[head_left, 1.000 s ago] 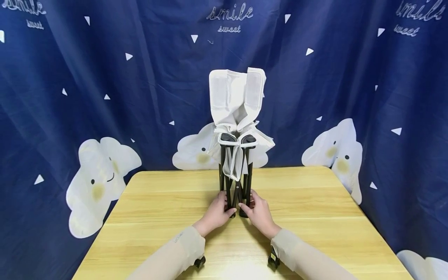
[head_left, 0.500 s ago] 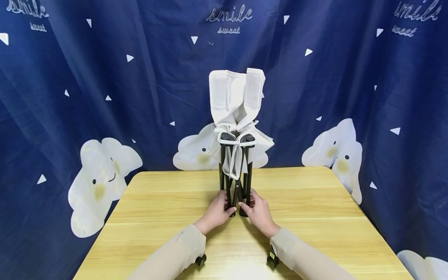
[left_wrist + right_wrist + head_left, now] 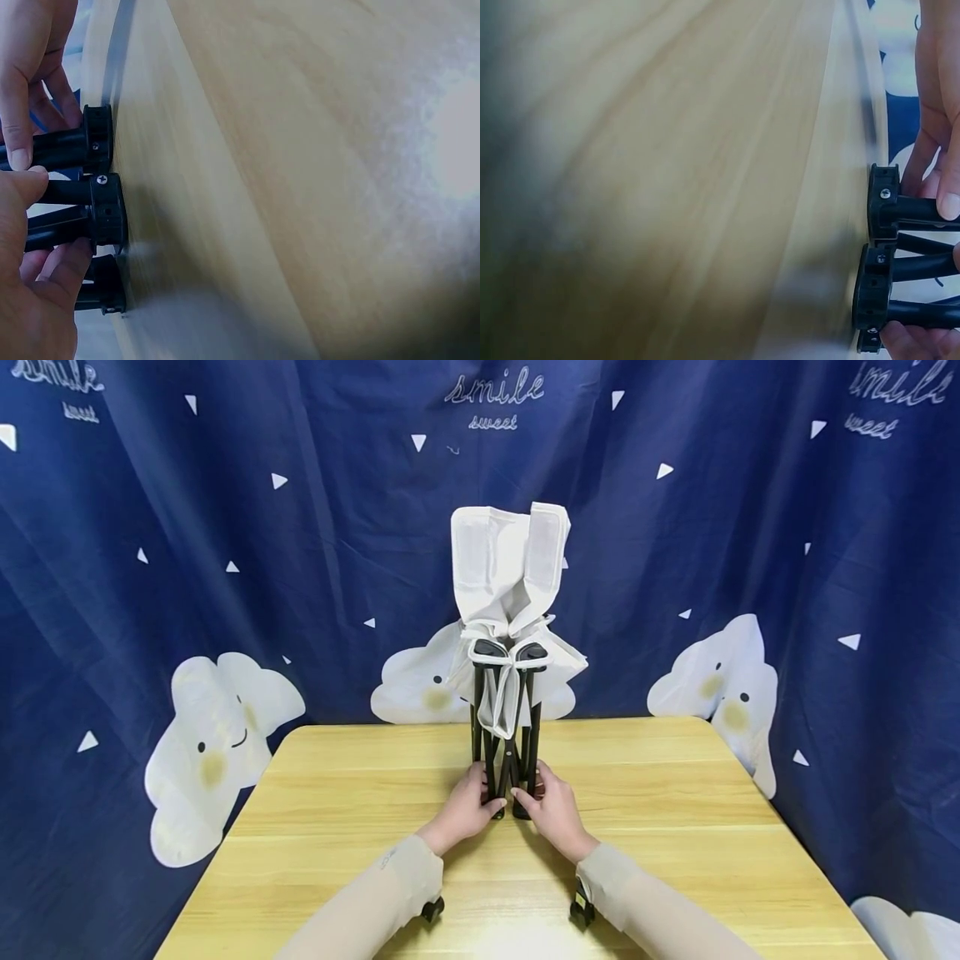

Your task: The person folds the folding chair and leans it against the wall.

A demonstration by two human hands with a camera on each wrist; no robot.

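Chair: folded camp chair (image 3: 508, 693), black legs bunched, pale fabric flopped on top (standing upright mid-worktop (image 3: 675, 827)).
My left hand (image 3: 467, 807): grip wrapped round the lower legs.
My right hand (image 3: 552, 810): likewise.

Even, bright light is filling the head view, curtain (image 3: 225, 527) edges bowing toward three and nine o'clock; both wrist views are smearing, glare blooming on the table (image 3: 450, 142).

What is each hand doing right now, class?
Left hand: grips the black legs of the folded camping chair near its feet.
Right hand: grips the legs on the other side.
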